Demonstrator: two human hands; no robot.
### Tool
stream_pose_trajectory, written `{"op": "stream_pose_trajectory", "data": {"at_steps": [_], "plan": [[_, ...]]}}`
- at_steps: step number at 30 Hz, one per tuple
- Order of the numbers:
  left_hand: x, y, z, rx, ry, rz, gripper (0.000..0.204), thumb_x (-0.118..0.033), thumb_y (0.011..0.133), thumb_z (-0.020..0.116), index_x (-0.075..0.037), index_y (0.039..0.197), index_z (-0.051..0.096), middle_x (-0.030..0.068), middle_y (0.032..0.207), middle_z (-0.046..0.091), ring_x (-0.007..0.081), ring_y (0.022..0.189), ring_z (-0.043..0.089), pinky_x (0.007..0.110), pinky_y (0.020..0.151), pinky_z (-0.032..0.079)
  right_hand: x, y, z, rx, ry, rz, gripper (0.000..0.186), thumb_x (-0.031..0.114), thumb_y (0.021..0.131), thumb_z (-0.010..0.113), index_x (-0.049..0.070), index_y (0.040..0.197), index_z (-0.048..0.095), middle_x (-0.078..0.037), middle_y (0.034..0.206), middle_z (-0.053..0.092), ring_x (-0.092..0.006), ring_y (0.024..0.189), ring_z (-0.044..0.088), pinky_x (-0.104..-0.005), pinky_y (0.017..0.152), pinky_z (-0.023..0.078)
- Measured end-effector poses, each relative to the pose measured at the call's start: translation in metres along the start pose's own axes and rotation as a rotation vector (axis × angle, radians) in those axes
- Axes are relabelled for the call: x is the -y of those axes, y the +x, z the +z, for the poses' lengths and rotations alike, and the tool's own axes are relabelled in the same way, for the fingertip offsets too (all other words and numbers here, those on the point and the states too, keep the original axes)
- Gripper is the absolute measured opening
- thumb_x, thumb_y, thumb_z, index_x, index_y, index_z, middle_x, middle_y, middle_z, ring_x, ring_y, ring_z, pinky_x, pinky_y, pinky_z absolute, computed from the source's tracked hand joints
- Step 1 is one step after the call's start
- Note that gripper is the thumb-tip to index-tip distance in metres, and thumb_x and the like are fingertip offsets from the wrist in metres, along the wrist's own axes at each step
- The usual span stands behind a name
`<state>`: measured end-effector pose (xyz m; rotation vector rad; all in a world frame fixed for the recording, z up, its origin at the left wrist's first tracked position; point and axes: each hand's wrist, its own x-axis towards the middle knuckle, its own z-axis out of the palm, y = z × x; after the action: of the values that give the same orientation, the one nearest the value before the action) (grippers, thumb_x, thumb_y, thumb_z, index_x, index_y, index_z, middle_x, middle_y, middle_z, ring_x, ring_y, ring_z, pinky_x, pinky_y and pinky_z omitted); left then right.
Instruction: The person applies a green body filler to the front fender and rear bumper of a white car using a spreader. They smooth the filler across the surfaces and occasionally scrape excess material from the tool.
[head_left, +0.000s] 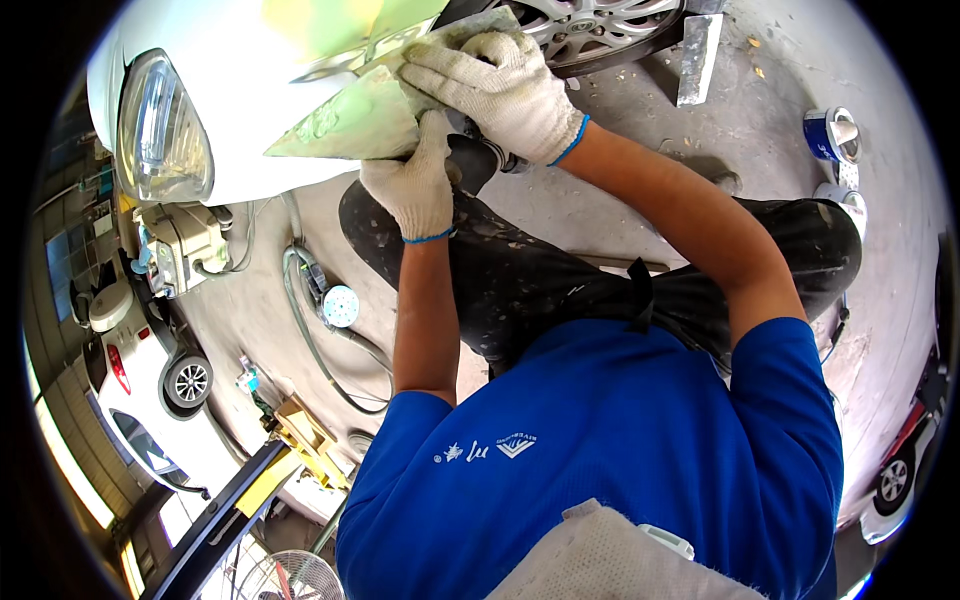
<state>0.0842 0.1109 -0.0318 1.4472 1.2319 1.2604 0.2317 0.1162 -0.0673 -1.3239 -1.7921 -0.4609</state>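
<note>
My left hand (410, 190), in a cream knitted glove, is closed on a flat triangular piece (330, 125) coated with pale green paste. My right hand (510, 100), gloved likewise, has its fingers curled over a grey, smeared flat plate (486, 22) that touches or overlaps the triangular piece. Both are close against a white car's front end (230, 70), which has pale green patches (335, 22) and a clear headlamp (160, 120). What lies under my fingers is partly hidden.
A wheel (585, 25) and grey bar (695, 65) are beyond my right hand. Cans (825, 135) stand at right. A round sander (340, 306) with a hose, a machine (185, 250), another white car (150, 400), a yellow-black metal frame (250, 490) and a fan (290, 575) are at left.
</note>
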Motion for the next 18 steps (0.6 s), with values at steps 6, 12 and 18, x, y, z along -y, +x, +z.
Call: {"op": "stream_pose_trajectory", "data": {"at_steps": [6, 12, 18], "plan": [[0.005, -0.001, 0.003, -0.032, -0.009, 0.132, 0.017, -0.004, 0.083, 0.075, 0.006, 0.094, 0.069, 0.0017, 0.068, 0.065, 0.0053, 0.055, 0.054, 0.022, 0.049, 0.044, 0.004, 0.000, -0.010, 0.001, -0.034, 0.008, 0.053, 0.018, 0.076, 0.066, 0.024, 0.129, 0.064, 0.007, 0.129, 0.062, -0.0188, 0.089, 0.057, -0.0374, 0.086, 0.050], [-0.003, 0.004, 0.010, -0.015, -0.035, 0.107, 0.016, -0.004, 0.083, 0.074, 0.006, 0.095, 0.069, 0.0023, 0.069, 0.065, 0.0055, 0.058, 0.055, 0.022, 0.052, 0.045, -0.002, 0.007, -0.013, -0.017, -0.041, 0.012, 0.050, 0.020, 0.078, 0.065, 0.024, 0.128, 0.065, 0.009, 0.127, 0.061, -0.0177, 0.088, 0.056, -0.0377, 0.088, 0.049], [0.005, -0.002, -0.008, 0.015, 0.027, -0.023, 0.021, -0.005, 0.084, 0.072, 0.008, 0.099, 0.065, 0.0068, 0.076, 0.065, 0.0101, 0.056, 0.057, 0.023, 0.051, 0.046, 0.010, -0.002, -0.001, 0.052, 0.029, 0.033, 0.040, 0.021, 0.081, 0.062, 0.021, 0.121, 0.067, 0.008, 0.121, 0.062, -0.0188, 0.096, 0.058, -0.0420, 0.088, 0.048]]}}
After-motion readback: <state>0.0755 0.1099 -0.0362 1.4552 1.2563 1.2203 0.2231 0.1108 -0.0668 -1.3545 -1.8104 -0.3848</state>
